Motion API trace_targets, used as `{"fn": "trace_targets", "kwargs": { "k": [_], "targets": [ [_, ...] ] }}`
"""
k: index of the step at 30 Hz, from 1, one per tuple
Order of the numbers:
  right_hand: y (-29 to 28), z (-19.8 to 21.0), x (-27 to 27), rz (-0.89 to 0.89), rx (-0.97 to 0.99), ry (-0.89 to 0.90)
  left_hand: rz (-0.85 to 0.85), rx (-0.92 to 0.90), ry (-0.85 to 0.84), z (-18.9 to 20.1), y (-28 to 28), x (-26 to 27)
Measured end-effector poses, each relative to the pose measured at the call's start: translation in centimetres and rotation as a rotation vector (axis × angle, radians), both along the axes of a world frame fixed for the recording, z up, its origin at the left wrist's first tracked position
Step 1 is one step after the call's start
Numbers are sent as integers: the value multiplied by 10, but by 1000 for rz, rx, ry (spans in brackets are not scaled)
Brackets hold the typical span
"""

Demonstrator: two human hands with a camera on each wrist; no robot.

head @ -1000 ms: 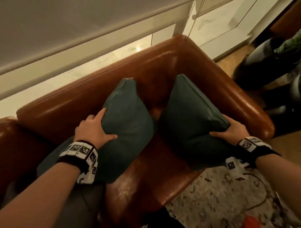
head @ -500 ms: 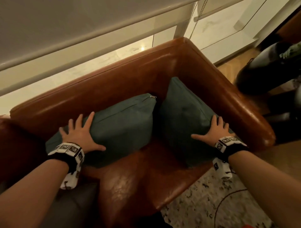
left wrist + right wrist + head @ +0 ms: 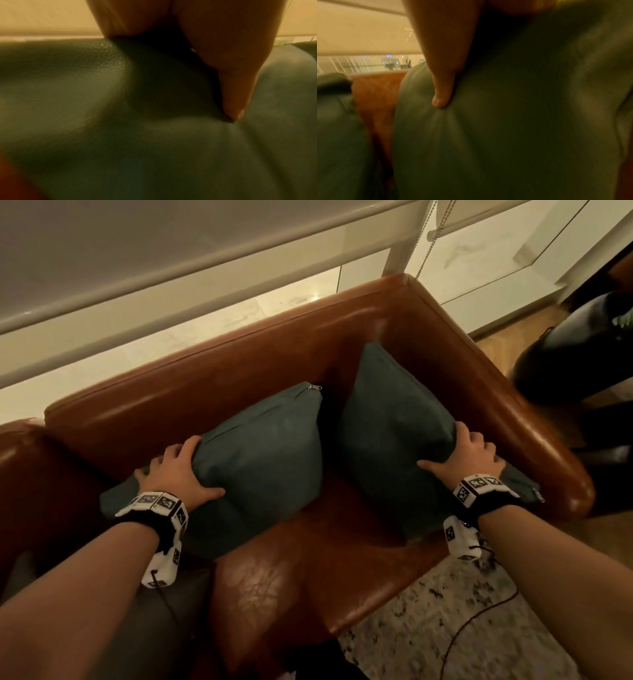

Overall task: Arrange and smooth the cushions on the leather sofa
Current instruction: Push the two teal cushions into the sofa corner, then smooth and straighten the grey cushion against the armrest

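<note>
Left hand point(image 3: 178, 472) grips the left teal cushion point(image 3: 260, 463) at its upper edge, thumb dimpling the grained face. Right hand point(image 3: 469, 455) grips the right teal cushion point(image 3: 390, 426) likewise. Both square, soft cushions lean on the glossy brown leather sofa point(image 3: 212, 392) backrest.

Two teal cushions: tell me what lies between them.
Head view: between left cushion and right cushion, only a dark gap and bare sofa leather.
</note>
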State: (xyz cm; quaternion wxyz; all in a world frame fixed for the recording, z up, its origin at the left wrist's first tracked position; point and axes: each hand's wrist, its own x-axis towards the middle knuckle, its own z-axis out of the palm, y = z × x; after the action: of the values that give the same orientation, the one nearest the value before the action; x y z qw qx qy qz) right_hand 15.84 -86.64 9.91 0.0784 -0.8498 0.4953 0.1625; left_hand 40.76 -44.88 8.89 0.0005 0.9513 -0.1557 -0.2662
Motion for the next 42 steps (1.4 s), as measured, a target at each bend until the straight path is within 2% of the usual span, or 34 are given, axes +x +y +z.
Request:
{"fn": "trace_targets", "kwargs": {
  "k": [3,7,11,14,17,20,22,24,27,30,34,36,39,42],
  "targets": [
    [9,-10,8,5,53,154,-12,-38,-83,2,7,0],
    [14,-7,12,2,90,204,-61,-6,-56,6,17,-11],
    [10,7,6,22,77,202,69,-5,-62,17,38,-23],
    [27,23,4,172,-24,86,137,-29,-105,32,72,-47],
    [75,34,19,454,-31,-237,148,-110,-78,47,117,-95],
    [155,36,39,568,132,-445,218,-145,96,44,170,-161],
    [218,30,51,688,281,-444,355,-177,175,37,210,-202],
    [284,17,60,898,460,-283,485,-198,230,28,253,-237],
    [389,4,72,1185,626,101,645,-220,221,12,321,-274],
    [501,0,86,1401,597,201,872,-208,125,-1,389,-295],
    [654,0,107,1641,483,307,1135,-152,22,-14,479,-293],
    [724,-5,121,1736,457,311,1208,-181,59,-29,519,-286],
    [809,-22,141,1885,350,392,1183,-285,164,-49,556,-277],
    [851,-48,160,1945,141,671,1049,-472,166,-63,576,-285]
  ]
}}
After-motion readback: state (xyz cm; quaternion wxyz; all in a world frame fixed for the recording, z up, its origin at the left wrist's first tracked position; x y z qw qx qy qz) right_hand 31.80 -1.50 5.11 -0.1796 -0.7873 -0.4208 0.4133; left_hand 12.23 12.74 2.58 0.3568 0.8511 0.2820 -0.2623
